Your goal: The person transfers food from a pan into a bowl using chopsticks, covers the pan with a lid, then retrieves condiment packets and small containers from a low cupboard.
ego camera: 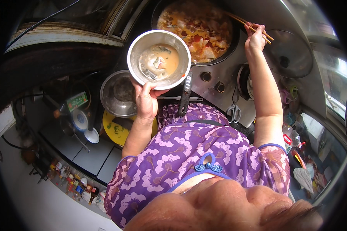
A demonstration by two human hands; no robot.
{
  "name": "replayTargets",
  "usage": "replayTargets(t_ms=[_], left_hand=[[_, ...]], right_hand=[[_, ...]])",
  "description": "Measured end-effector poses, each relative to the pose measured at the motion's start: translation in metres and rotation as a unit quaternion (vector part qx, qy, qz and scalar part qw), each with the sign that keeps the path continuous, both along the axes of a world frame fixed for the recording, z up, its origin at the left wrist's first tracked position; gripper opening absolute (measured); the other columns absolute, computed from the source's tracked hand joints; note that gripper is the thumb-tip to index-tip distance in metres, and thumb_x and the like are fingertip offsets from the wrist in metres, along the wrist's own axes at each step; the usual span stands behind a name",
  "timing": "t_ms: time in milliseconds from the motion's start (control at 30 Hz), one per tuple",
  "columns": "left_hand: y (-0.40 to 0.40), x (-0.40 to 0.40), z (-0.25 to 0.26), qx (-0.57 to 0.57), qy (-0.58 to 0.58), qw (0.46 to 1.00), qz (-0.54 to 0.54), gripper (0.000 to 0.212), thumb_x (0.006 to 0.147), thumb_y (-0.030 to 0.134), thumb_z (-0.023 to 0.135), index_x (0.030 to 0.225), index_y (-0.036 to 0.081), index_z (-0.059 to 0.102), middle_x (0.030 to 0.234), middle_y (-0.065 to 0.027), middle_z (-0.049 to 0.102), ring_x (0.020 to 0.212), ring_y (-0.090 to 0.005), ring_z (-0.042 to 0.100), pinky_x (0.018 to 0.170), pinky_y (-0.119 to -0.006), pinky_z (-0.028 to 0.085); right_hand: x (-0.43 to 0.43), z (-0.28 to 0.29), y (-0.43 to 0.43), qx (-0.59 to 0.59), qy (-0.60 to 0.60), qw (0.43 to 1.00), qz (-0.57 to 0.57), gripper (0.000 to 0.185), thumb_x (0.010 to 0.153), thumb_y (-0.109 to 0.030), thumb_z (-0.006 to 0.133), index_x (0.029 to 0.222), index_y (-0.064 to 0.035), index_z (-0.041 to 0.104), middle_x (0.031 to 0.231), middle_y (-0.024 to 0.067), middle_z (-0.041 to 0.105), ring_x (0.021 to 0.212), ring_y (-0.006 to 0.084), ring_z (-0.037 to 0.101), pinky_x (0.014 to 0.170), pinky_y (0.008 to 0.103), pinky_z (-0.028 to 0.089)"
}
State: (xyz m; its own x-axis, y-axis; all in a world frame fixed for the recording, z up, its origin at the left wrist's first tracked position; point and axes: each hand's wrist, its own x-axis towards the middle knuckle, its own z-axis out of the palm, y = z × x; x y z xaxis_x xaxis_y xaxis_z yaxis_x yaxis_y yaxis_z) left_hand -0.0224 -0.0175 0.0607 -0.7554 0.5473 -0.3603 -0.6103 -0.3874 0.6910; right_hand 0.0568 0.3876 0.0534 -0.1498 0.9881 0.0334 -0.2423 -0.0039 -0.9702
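Observation:
My left hand [147, 99] grips the rim of a metal bowl [133, 55], thumb over the near edge. Inside it lies a cloudy tan liquid [172, 59] with a few pieces that look like fish. My right hand [256, 39] holds a pair of wooden chopsticks [238, 19], their tips at the right rim of a dark pan [234, 43]. Red-orange broth with pale chunks and red bits [205, 43] fills the pan. The bowl hangs over the pan's near left side and hides part of it. Toward me points the pan's black handle [185, 98].
A second metal bowl [117, 93] stands left, above a yellow cutting board [115, 130] with chopped greens and a dark blade. A glass lid [289, 55] leans at the right. Scissors [234, 112] hang near the stove knobs [206, 76]. Plates [79, 120] sit farther left.

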Motion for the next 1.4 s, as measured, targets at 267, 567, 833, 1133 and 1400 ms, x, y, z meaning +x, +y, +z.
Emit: replayTargets(t_ms=[267,567,833,1133,1400], left_hand=[[0.002,0.001,0.005,0.001,-0.001,1.0,-0.006,0.075,0.079,-0.005,0.041,0.144,0.019,0.011,0.134,-0.0187,0.037,0.107,-0.0334,0.059,0.072,-0.042,0.063],[-0.006,0.004,-0.002,-0.009,-0.001,1.0,-0.008,0.075,0.079,-0.006,0.04,0.144,0.02,0.012,0.134,-0.0183,0.037,0.106,-0.0326,0.06,0.072,-0.041,0.063],[-0.014,0.0,-0.007,-0.027,0.023,0.999,-0.002,0.07,0.08,-0.002,0.042,0.143,0.014,0.015,0.133,-0.0192,0.04,0.106,-0.032,0.06,0.074,-0.041,0.063],[-0.004,-0.001,-0.006,0.0,0.051,0.997,-0.055,0.08,0.078,-0.003,0.041,0.147,0.02,0.007,0.135,-0.0169,0.038,0.11,-0.0293,0.059,0.07,-0.034,0.063],[0.005,0.007,-0.004,-0.012,0.067,0.993,-0.094,0.076,0.079,-0.002,0.039,0.146,0.016,0.009,0.136,-0.018,0.037,0.111,-0.0312,0.059,0.071,-0.034,0.063]], right_hand=[[0.006,0.006,0.006,-0.033,0.032,0.999,-0.007,0.037,0.103,-0.031,0.033,0.091,0.0013,0.047,0.085,0.0181,0.061,0.08,0.0303,0.067,0.072,0.0387,0.06],[-0.049,0.011,-0.049,-0.043,0.063,0.993,0.09,0.031,0.102,-0.028,0.04,0.092,0.0008,0.049,0.092,0.016,0.056,0.088,0.0294,0.064,0.08,0.0419,0.058],[-0.037,0.046,-0.134,0.01,0.053,0.968,0.245,0.032,0.101,-0.028,0.045,0.088,-0.0009,0.055,0.092,0.0142,0.065,0.073,0.0178,0.067,0.059,0.0281,0.055],[0.019,0.029,-0.191,-0.092,-0.046,0.96,0.258,0.03,0.1,-0.03,0.047,0.087,-0.0035,0.053,0.091,0.0121,0.063,0.071,0.0167,0.065,0.058,0.0257,0.052],[0.035,-0.005,-0.175,-0.15,-0.004,0.963,0.223,0.029,0.101,-0.029,0.045,0.088,-0.0035,0.051,0.086,0.0133,0.06,0.077,0.0207,0.064,0.063,0.0306,0.053]])
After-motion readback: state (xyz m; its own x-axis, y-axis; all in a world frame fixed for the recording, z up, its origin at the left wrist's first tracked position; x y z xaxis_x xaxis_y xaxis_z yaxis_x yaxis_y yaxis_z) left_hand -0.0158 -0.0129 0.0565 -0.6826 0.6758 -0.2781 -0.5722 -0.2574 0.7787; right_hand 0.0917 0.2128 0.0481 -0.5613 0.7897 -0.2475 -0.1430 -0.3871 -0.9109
